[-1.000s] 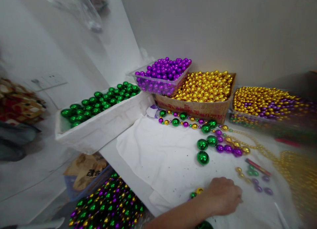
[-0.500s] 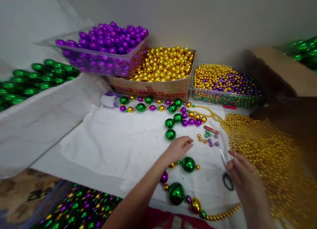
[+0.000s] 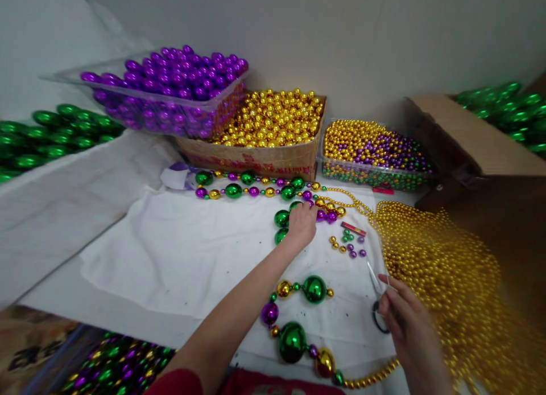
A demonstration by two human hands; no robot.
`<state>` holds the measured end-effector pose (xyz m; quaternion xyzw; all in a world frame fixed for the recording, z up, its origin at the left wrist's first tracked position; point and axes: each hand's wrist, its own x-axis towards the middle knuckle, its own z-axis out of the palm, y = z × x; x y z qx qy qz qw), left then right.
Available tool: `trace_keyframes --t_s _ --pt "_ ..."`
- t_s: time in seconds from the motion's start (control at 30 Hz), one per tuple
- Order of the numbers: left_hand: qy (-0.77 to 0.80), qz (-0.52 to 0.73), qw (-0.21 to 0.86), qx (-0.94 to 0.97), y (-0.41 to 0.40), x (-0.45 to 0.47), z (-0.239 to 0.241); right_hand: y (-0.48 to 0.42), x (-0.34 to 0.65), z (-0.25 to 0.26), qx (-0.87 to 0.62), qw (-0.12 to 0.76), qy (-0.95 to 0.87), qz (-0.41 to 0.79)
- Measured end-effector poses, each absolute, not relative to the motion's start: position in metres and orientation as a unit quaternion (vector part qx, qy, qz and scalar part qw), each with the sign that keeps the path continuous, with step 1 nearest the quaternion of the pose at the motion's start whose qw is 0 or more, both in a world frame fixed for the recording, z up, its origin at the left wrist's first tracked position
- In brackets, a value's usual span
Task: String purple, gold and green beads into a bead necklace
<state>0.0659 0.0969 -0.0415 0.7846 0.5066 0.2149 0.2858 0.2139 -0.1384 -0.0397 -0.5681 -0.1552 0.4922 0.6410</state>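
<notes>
My left hand (image 3: 303,221) is over the loose large beads, its fingers curled down among a purple bead (image 3: 307,196) and green beads (image 3: 281,218); what the fingertips hold is hidden. On the right, my right hand (image 3: 403,307) pinches a thin, pale string (image 3: 388,278). Beside it lie scissors (image 3: 379,321), blades pointing away. Nearer my body curves a bead strand (image 3: 292,342) of green, gold and purple balls, with small gold beads (image 3: 371,379) running toward my right wrist. Small loose beads (image 3: 350,247) lie between my hands.
Along the back stand a clear bin of purple beads (image 3: 170,79), a cardboard box (image 3: 256,159) of gold beads and a bin of mixed small beads (image 3: 375,147). A finished-looking necklace (image 3: 233,190) lies before them. Gold bead strands (image 3: 439,258) heap at right, beside an open carton (image 3: 478,133).
My left hand has moved away from me to the large loose beads, uncovering part of the near strand. My right hand keeps its pinch on the string. The view has shifted slightly.
</notes>
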Motion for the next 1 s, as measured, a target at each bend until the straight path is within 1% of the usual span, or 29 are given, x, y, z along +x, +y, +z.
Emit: trace_keyframes --t_s 0.13,0.3,0.37,0.43,0.47,0.5,0.6,0.83,1.0 --pt "0.509 0.223 0.327 0.765 0.1 0.065 -0.046 -0.136 0.21 -0.042 -0.567 0.622 -0.159 0.516" --pt "0.472 0.247 0.434 0.727 0.087 0.05 -0.039 -0.131 0.203 -0.04 -0.569 0.606 -0.183 0.525" --pt "0.432 0.271 0.562 0.652 0.078 0.04 -0.036 -0.13 0.2 -0.04 -0.587 0.587 -0.185 0.525" --pt "0.363 0.312 0.731 0.487 0.069 0.031 -0.037 -0.13 0.197 -0.04 -0.606 0.561 -0.194 0.53" --pt "0.325 0.332 0.796 0.388 0.065 0.027 -0.038 -0.13 0.195 -0.04 -0.613 0.548 -0.201 0.532" --pt "0.295 0.349 0.836 0.304 0.062 0.024 -0.04 -0.13 0.194 -0.04 -0.619 0.537 -0.21 0.534" --pt "0.267 0.377 0.863 0.205 0.059 0.019 -0.045 -0.134 0.191 -0.038 -0.633 0.514 -0.233 0.531" --pt "0.247 0.402 0.869 0.15 0.062 0.019 -0.049 -0.145 0.188 -0.027 -0.66 0.483 -0.28 0.502" --pt "0.253 0.411 0.863 0.148 0.059 0.018 -0.048 -0.144 0.18 -0.022 -0.673 0.488 -0.284 0.478"
